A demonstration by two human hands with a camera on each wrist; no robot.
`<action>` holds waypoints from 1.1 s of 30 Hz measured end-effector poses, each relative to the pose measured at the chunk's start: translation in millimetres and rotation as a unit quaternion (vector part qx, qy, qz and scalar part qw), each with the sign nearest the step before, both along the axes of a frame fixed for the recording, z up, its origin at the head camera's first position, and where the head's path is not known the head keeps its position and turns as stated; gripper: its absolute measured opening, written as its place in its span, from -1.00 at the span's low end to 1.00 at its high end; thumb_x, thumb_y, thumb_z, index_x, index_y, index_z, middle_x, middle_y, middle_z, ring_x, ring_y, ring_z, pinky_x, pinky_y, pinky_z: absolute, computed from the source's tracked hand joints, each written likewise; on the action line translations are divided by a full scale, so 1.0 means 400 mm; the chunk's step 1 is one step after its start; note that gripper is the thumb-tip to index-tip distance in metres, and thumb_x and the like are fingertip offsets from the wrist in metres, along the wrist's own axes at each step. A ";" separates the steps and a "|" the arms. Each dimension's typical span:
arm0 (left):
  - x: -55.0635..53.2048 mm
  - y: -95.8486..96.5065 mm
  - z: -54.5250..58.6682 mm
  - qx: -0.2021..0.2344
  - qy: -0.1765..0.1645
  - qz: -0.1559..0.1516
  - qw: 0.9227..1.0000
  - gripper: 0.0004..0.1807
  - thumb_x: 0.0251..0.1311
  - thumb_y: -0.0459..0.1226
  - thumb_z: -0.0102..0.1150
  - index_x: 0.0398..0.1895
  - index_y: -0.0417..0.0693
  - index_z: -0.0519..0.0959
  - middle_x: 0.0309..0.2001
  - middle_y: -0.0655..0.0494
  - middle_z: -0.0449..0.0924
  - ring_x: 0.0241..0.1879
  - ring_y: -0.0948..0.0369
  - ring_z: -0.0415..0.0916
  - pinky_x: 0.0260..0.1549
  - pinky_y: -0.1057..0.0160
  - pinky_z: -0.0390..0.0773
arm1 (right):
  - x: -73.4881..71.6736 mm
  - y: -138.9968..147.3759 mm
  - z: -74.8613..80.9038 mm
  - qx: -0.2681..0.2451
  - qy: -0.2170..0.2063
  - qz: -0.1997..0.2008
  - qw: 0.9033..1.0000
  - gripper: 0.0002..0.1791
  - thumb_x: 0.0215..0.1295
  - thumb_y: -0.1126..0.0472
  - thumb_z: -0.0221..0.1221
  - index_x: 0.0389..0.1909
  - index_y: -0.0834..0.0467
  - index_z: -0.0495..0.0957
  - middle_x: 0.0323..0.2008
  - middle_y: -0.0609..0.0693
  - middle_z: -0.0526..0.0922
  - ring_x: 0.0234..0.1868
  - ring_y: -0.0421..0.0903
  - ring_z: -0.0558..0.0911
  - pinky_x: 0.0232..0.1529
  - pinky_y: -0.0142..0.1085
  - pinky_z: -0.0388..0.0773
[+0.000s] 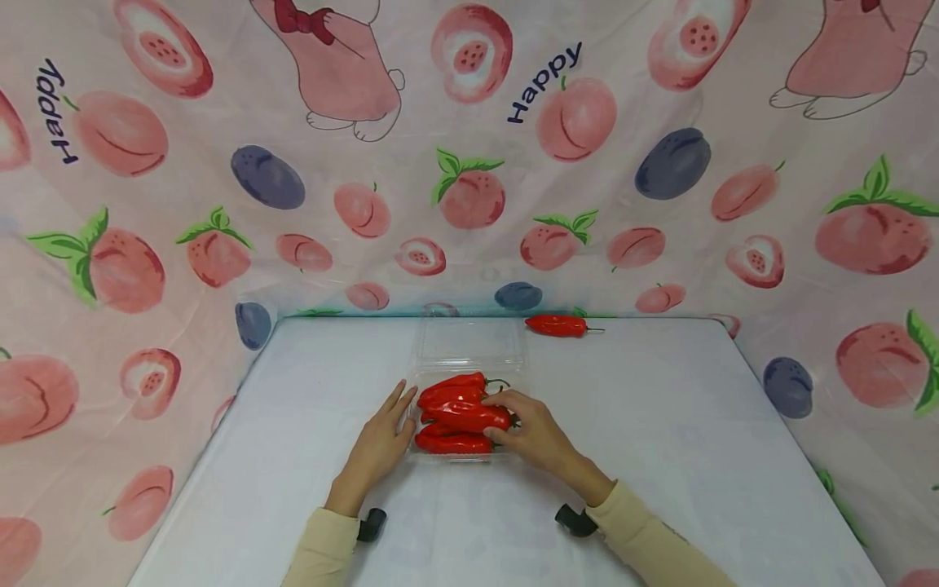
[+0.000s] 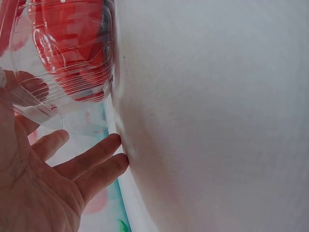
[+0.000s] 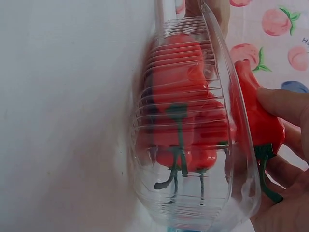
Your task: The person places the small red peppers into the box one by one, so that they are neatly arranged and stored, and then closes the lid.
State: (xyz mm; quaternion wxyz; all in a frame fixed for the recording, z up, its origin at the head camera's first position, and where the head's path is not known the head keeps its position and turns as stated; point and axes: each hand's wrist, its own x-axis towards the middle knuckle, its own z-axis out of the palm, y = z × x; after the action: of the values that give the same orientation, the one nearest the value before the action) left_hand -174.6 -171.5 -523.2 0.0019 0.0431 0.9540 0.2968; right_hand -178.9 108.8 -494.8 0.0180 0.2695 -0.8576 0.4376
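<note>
A clear plastic clamshell box (image 1: 469, 458) stands on the table with its lid folded back, away from the person. Several red peppers (image 1: 453, 443) with green stems lie in it, seen through the ribbed wall in the right wrist view. My right hand (image 1: 539, 432) grips one red pepper (image 3: 260, 121) between thumb and fingers at the box's rim, above the others. That pepper's green stem hangs toward the palm. My left hand (image 1: 377, 444) is beside the box's left side, fingers extended, some fingertips (image 2: 113, 140) down at the white tabletop.
Another red pepper (image 1: 557, 326) lies at the table's back edge, right of the box's open lid (image 1: 469, 338). A fruit-printed curtain (image 1: 411, 179) hangs behind and at both sides of the white table (image 1: 660, 456). Black wrist cameras (image 1: 575, 522) sit on both wrists.
</note>
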 end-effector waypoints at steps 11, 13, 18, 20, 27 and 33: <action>0.001 0.000 -0.002 -0.002 0.003 -0.004 1.000 -0.40 0.37 -0.13 -0.02 0.49 0.17 0.25 0.56 0.15 0.07 0.40 -0.08 0.32 0.29 -0.19 0.37 | -0.007 -0.021 -0.014 0.018 0.012 -0.014 1.000 -0.54 0.12 0.20 0.41 0.08 -0.01 0.58 -0.07 -0.11 0.65 -0.10 -0.21 0.58 -0.14 -0.44 0.64; 0.001 0.000 -0.002 0.000 0.004 -0.004 1.000 -0.40 0.37 -0.13 -0.02 0.49 0.17 0.25 0.56 0.14 0.08 0.40 -0.08 0.32 0.29 -0.19 0.38 | -0.010 -0.024 -0.017 0.017 0.017 -0.015 1.000 -0.55 0.13 0.20 0.40 0.08 0.00 0.58 -0.07 -0.11 0.65 -0.10 -0.21 0.59 -0.14 -0.45 0.64; 0.003 0.000 -0.003 0.005 0.002 -0.004 1.000 -0.40 0.38 -0.12 -0.03 0.49 0.18 0.24 0.56 0.15 0.07 0.41 -0.07 0.31 0.30 -0.19 0.37 | -0.015 -0.033 -0.023 0.007 0.018 -0.014 1.000 -0.57 0.15 0.23 0.38 0.07 0.03 0.58 -0.03 -0.09 0.65 -0.07 -0.17 0.61 -0.12 -0.43 0.66; 0.003 0.000 -0.005 0.005 0.000 -0.005 1.000 -0.40 0.38 -0.12 -0.04 0.50 0.18 0.23 0.56 0.16 0.06 0.41 -0.07 0.30 0.31 -0.19 0.36 | -0.016 -0.036 -0.026 0.004 0.015 -0.013 1.000 -0.57 0.15 0.24 0.37 0.07 0.05 0.58 -0.01 -0.08 0.65 -0.05 -0.16 0.61 -0.10 -0.42 0.67; 0.002 -0.001 -0.009 0.004 0.001 -0.004 1.000 -0.40 0.39 -0.12 -0.03 0.49 0.19 0.24 0.56 0.19 0.06 0.41 -0.06 0.31 0.31 -0.17 0.36 | -0.022 -0.047 -0.038 -0.014 0.008 -0.011 1.000 -0.59 0.15 0.30 0.36 0.04 0.09 0.58 0.02 -0.04 0.63 -0.01 -0.13 0.63 -0.05 -0.38 0.68; 0.005 0.000 -0.010 -0.001 0.006 -0.004 1.000 -0.40 0.39 -0.12 -0.02 0.50 0.18 0.23 0.56 0.17 0.06 0.40 -0.06 0.33 0.29 -0.18 0.39 | -0.026 -0.058 -0.049 -0.018 0.011 -0.018 1.000 -0.57 0.12 0.28 0.39 0.04 0.09 0.58 0.01 -0.03 0.64 -0.04 -0.13 0.64 -0.08 -0.39 0.69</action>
State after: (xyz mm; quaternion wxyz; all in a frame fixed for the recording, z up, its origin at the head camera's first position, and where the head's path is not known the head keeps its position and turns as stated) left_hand -172.4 -171.4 -527.0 -0.0032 0.0484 0.9540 0.2959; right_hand -189.3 85.7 -514.3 0.0401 0.2588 -0.8538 0.4499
